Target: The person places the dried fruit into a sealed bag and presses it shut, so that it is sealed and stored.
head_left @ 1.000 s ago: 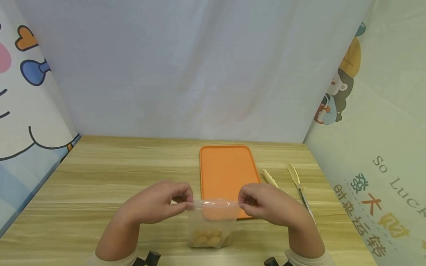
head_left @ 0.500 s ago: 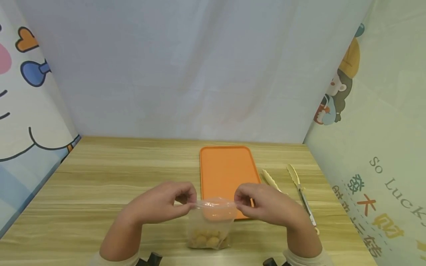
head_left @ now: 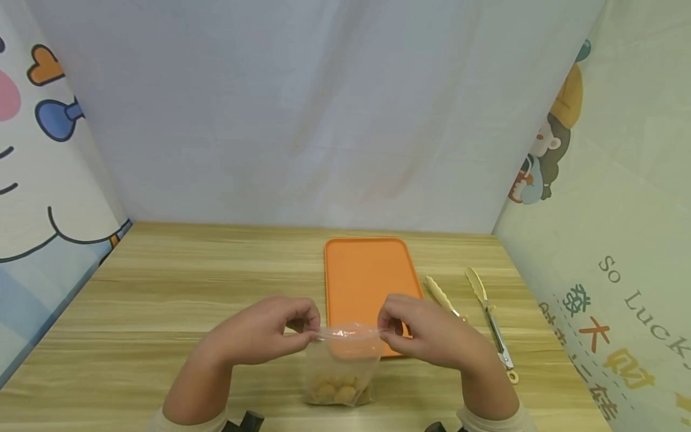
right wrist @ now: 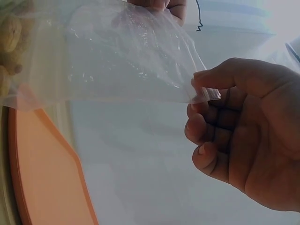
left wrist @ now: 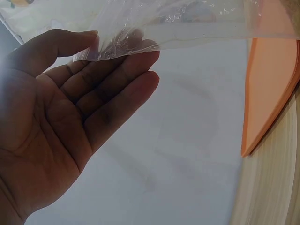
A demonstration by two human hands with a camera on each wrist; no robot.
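Observation:
A clear plastic bag (head_left: 345, 360) stands upright near the table's front edge. Several round tan-brown pieces, perhaps walnuts (right wrist: 10, 35), lie at its bottom. My left hand (head_left: 272, 330) pinches the left corner of the bag's top edge between thumb and fingers. At the opposite corner, my right hand (head_left: 418, 330) pinches the same edge. Between the two hands the plastic is held nearly straight across. The right wrist view has the right thumb and index finger on the bag corner, with the other fingers curled below.
Behind the bag an orange tray (head_left: 372, 270) lies flat on the wooden table (head_left: 216, 258). To its right rest metal tongs (head_left: 493, 324) with cream-coloured tips, partly behind the right hand. A white curtain (head_left: 302, 120) hangs at the back, with printed cloths on both sides.
Both hands have come slightly closer together, the left moving right and the right moving left, still pinching the bag's top. The tray and tongs have stayed put.

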